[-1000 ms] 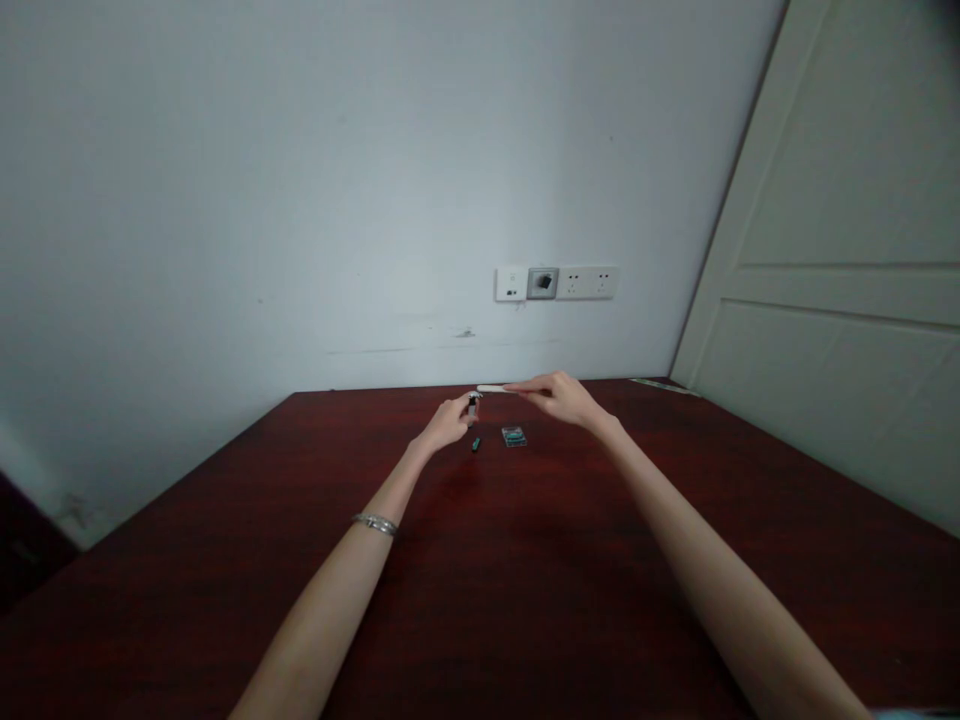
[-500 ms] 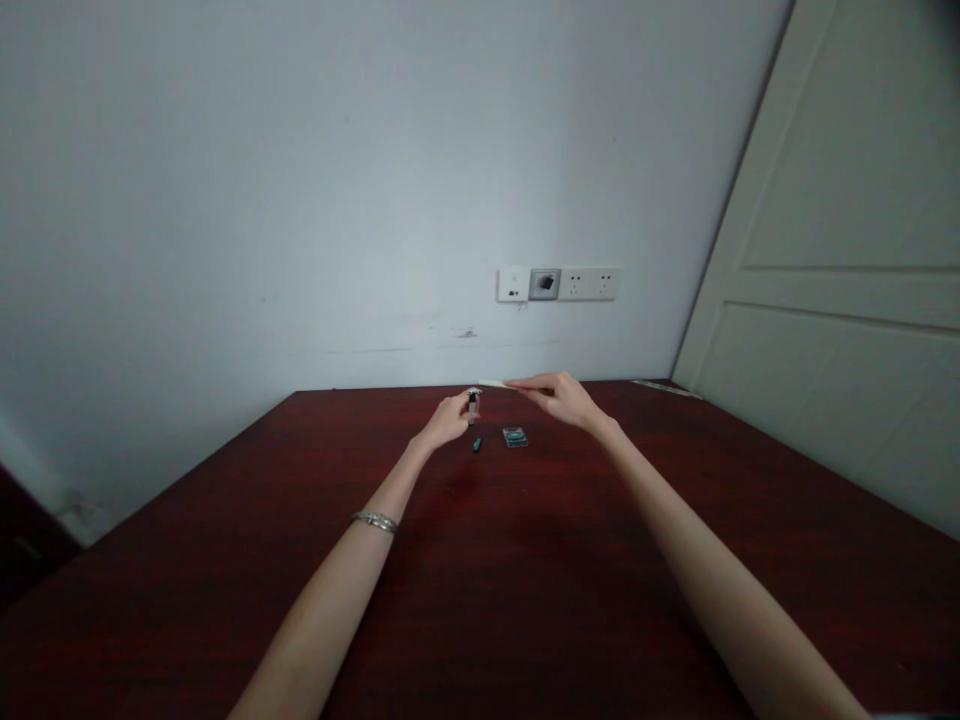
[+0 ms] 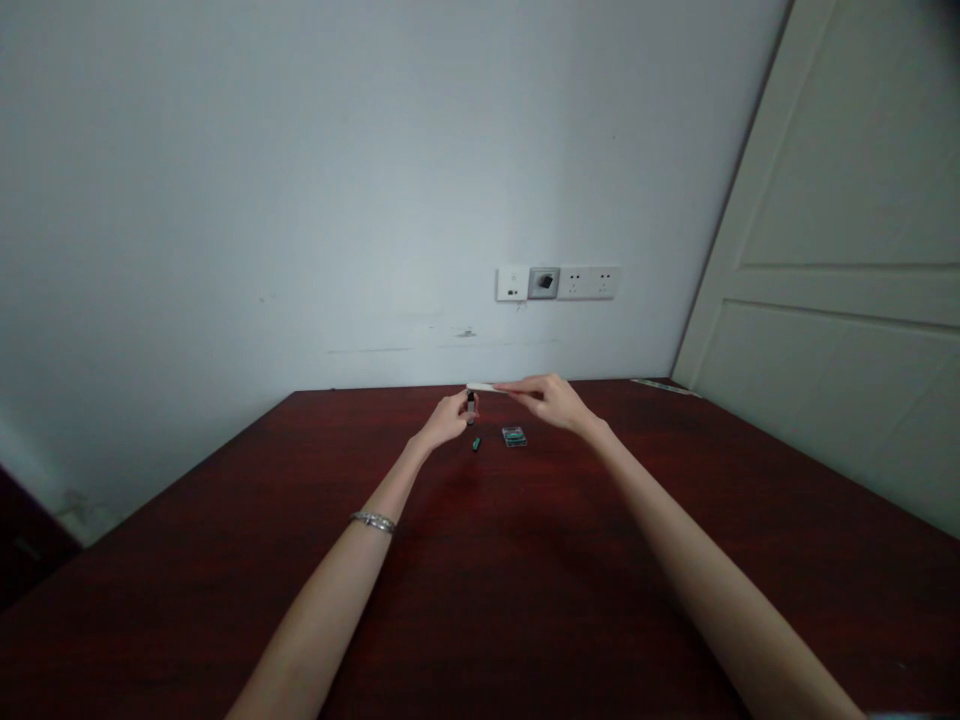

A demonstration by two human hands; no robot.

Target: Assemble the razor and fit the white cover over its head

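Left hand (image 3: 447,419) pinches dark piece (image 3: 471,404); right hand (image 3: 555,403) grips white strip (image 3: 481,387), tip by left hand. I judge mid-work; nothing looks finished.

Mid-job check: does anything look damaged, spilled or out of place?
A dark scuff stands out on the pale wall, below and left of the sockets. The black piece on the grey-framed plate sits askew to its square frame. No spill shows around the left hand or right hand.
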